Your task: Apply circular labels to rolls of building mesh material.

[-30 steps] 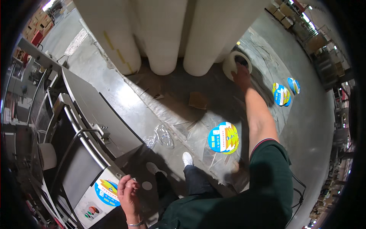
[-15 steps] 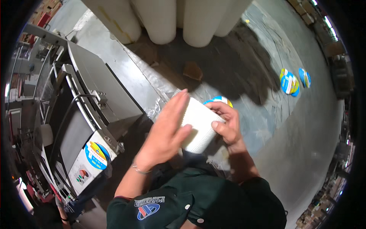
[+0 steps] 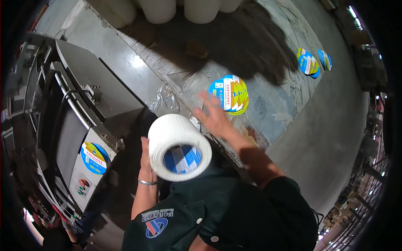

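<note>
A thick roll of white mesh tape (image 3: 171, 130) is tilted in front of my chest, its hollow core facing me and printed blue and white inside. My left hand (image 3: 145, 160) grips it from the left; most of the fingers are hidden behind the roll. To the right, my right hand (image 3: 217, 118) is off the roll, its fingers apart and slightly blurred, with nothing in it. Just beyond those fingertips lies a fanned stack of round labels (image 3: 236, 94), blue, white and yellow-green.
At the left stands a grey machine (image 3: 75, 144) with metal bars and coloured buttons; round labels (image 3: 95, 158) rest on its panel. More label stacks (image 3: 308, 63) lie on the floor at the right. Tall white rolls (image 3: 202, 9) stand at the far edge. Clear plastic (image 3: 167, 100) lies crumpled beyond the tape.
My right hand has let go of the roll and moved toward the labels. The roll, now in my left hand alone, has turned so its core shows. The view has shifted.
</note>
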